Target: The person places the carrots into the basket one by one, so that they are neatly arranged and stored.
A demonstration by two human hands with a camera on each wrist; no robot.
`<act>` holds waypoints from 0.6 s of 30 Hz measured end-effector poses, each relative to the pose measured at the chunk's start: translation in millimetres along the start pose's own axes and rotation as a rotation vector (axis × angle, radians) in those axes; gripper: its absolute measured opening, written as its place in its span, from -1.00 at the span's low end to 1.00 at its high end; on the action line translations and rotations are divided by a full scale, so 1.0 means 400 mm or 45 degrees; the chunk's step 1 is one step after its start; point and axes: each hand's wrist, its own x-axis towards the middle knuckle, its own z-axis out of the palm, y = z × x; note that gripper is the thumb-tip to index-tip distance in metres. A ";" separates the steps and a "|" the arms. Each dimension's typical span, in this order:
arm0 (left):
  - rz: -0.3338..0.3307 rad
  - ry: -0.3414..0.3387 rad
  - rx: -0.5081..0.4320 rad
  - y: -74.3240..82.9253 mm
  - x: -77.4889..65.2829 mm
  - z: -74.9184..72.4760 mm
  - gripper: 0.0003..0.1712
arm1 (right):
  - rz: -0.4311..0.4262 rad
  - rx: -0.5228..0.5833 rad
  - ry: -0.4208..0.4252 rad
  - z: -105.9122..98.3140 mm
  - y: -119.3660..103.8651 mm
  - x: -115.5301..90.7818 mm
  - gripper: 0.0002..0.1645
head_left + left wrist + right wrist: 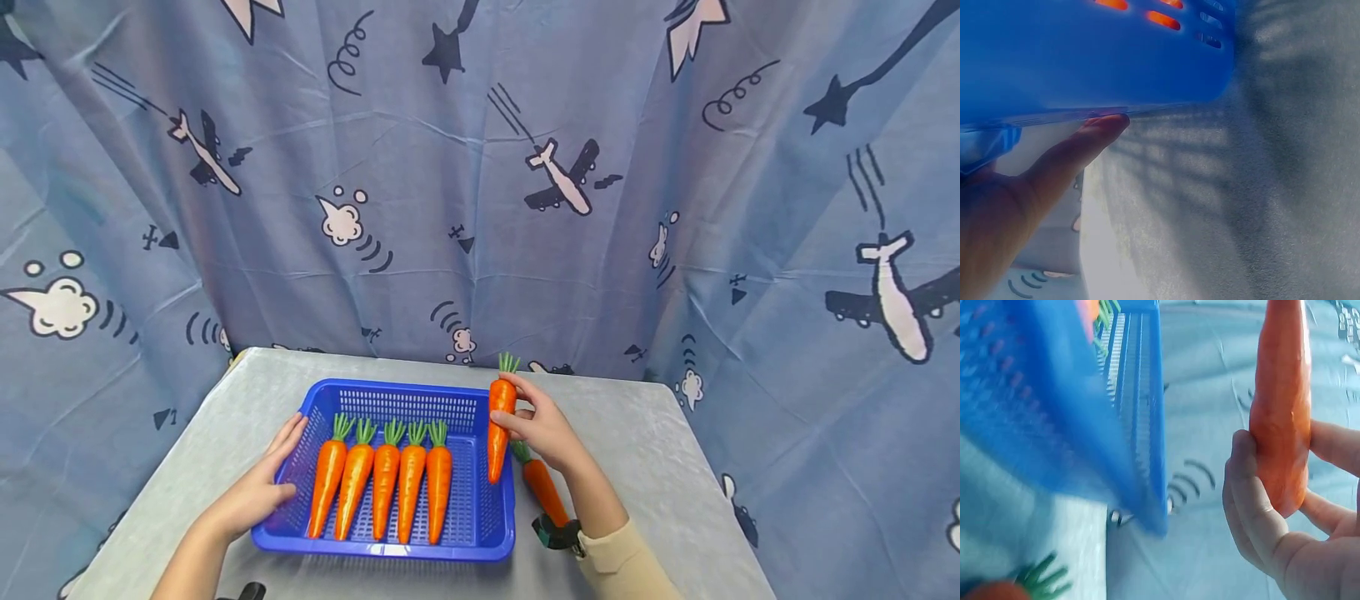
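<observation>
A blue plastic basket [384, 551] with slotted walls stands on the table, seen from above in the head view. Inside it several orange carrots [385, 483] lie side by side, green tops toward the far wall. At the basket's left rim rests my left hand [255, 490], fingers straight and thumb over the edge; the left wrist view shows the thumb [1079, 147] touching the rim. My right hand [546, 427] pinches another carrot [497, 450] between thumb and fingers above the right rim, green top up, tip down. In the right wrist view, fingers surround this carrot's [1282, 412] thick end.
One more carrot [545, 492] lies on the table just right of the basket, partly beneath my right wrist. A dark strap [557, 533] sits on that wrist. The pale tabletop [645, 467] extends to the right. A blue patterned curtain [420, 208] hangs behind and on both sides.
</observation>
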 end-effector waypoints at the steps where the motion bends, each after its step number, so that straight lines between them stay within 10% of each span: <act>1: 0.006 0.001 -0.005 -0.001 0.000 0.001 0.21 | -0.013 -0.003 -0.022 0.011 -0.008 0.006 -0.18; 10: 0.046 0.007 -0.017 0.000 0.002 0.006 0.21 | -0.105 -0.053 -0.356 0.112 -0.069 0.047 -0.16; 18: 0.051 0.001 -0.029 -0.002 -0.007 0.003 0.21 | 0.048 0.012 -0.410 0.260 -0.083 0.090 -0.21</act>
